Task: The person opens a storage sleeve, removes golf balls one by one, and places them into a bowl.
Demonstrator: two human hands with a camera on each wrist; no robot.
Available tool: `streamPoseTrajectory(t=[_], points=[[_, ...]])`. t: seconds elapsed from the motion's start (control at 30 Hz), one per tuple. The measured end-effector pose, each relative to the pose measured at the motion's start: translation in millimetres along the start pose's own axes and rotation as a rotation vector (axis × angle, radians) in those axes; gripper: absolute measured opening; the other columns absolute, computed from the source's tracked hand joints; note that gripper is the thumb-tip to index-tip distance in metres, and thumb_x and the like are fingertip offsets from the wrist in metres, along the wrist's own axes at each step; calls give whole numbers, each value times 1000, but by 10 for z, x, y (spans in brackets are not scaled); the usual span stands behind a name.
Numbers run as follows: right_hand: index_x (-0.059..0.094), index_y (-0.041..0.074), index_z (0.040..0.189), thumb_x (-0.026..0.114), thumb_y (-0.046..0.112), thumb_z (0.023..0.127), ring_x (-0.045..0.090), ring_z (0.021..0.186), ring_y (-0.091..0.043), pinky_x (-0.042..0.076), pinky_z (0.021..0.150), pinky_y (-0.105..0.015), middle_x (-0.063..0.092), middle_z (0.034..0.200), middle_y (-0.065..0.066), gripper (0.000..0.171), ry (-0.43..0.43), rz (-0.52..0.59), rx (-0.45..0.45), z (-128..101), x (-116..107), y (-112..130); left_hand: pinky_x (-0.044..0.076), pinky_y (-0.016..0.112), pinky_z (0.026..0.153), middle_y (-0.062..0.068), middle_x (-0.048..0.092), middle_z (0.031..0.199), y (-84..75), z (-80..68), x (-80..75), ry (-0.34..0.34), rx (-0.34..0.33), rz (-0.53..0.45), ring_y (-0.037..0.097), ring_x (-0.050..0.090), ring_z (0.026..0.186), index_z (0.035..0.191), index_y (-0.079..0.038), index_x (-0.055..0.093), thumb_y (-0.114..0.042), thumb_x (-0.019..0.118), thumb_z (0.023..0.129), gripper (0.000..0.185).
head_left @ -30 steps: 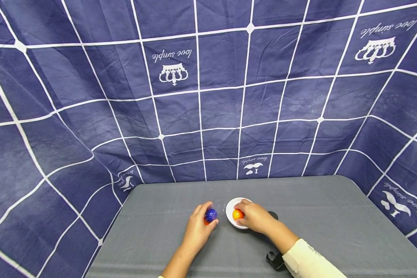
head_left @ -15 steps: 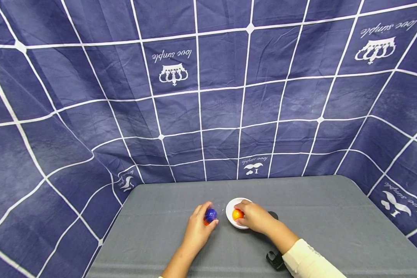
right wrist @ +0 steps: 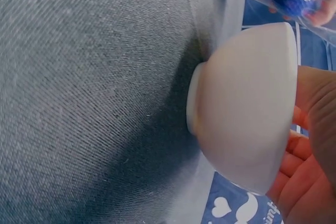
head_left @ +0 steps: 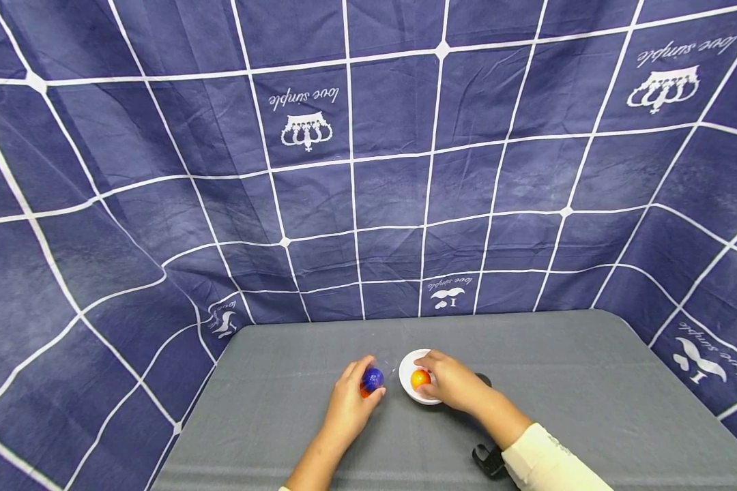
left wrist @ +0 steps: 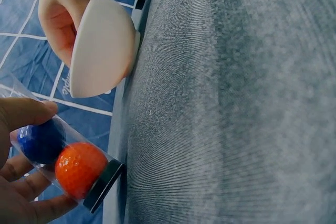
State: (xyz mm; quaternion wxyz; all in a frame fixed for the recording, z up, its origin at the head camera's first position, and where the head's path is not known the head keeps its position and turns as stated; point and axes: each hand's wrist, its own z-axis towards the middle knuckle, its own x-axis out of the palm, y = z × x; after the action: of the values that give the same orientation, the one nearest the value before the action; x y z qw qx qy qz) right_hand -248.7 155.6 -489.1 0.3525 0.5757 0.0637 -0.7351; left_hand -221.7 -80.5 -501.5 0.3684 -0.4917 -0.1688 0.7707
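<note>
My left hand [head_left: 349, 401] grips an upright clear plastic tube [left wrist: 58, 127] standing on the table. Inside it a blue ball [head_left: 373, 379] with a dimpled surface sits above an orange ball [left wrist: 80, 169], and a black cap [left wrist: 104, 186] closes the bottom end. To its right stands a white bowl [right wrist: 244, 106], upright on its foot. My right hand [head_left: 451, 382] reaches over the bowl's right rim, thumb and fingers pinching an orange-yellow ball [head_left: 420, 380] inside. In both wrist views the bowl's wall hides that ball and the fingertips.
A round black piece [head_left: 483, 379] lies just behind the right wrist, partly covered. Near the right sleeve is a black curved clip [head_left: 486, 460]. The grey table [head_left: 295, 354] ends at a blue curtain [head_left: 393, 198] with white lines, which hangs behind and at both sides.
</note>
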Motion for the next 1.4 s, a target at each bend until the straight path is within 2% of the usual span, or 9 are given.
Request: streamPoseTrajectory(t=[0.3, 0.63, 0.77, 0.93, 1.17, 1.4], points=[[68, 2, 121, 79, 14, 84, 67, 88, -22, 55, 81, -38, 67, 101, -7, 41, -64, 64, 2, -20, -69, -17, 56, 44, 95, 10, 72, 115, -2, 4, -13, -1, 6, -18, 24, 70, 107, 126, -8, 65, -10, 88, 75, 56], [68, 3, 124, 79, 17, 86, 70, 94, -21, 57, 80, -34, 70, 108, -6, 42, -186, 192, -40, -54, -154, -6, 56, 42, 87, 10, 72, 110, -25, 9, -24, -44, 70, 29, 23, 70, 99, 125, -14, 68, -6, 88, 71, 59], [68, 4, 125, 79, 17, 86, 71, 95, -21, 58, 82, -37, 70, 110, -7, 42, -216, 250, -56, -75, -187, 39, 53, 43, 86, 7, 71, 108, -64, 24, -35, -59, 94, 67, 23, 69, 99, 125, -18, 69, -6, 88, 70, 60], [67, 4, 126, 79, 15, 87, 72, 96, -23, 59, 85, -37, 70, 115, -10, 43, -210, 336, -60, -93, -220, 120, 47, 41, 84, 2, 70, 106, -100, 35, -32, -88, 139, 116, 22, 66, 101, 124, -19, 71, -6, 89, 68, 60], [63, 0, 130, 75, 13, 90, 73, 96, -30, 60, 86, -37, 68, 119, -16, 44, -183, 441, -82, -117, -204, 165, 46, 43, 88, -1, 69, 107, -145, 37, -44, -122, 222, 178, 19, 65, 101, 122, -22, 72, -6, 91, 66, 61], [59, -2, 133, 73, 17, 93, 72, 100, -33, 59, 88, -41, 66, 125, -20, 47, -143, 529, -42, -157, -169, 198, 45, 44, 96, -3, 67, 111, -179, 37, -56, -115, 249, 266, 19, 63, 105, 123, -27, 72, -7, 90, 68, 62]])
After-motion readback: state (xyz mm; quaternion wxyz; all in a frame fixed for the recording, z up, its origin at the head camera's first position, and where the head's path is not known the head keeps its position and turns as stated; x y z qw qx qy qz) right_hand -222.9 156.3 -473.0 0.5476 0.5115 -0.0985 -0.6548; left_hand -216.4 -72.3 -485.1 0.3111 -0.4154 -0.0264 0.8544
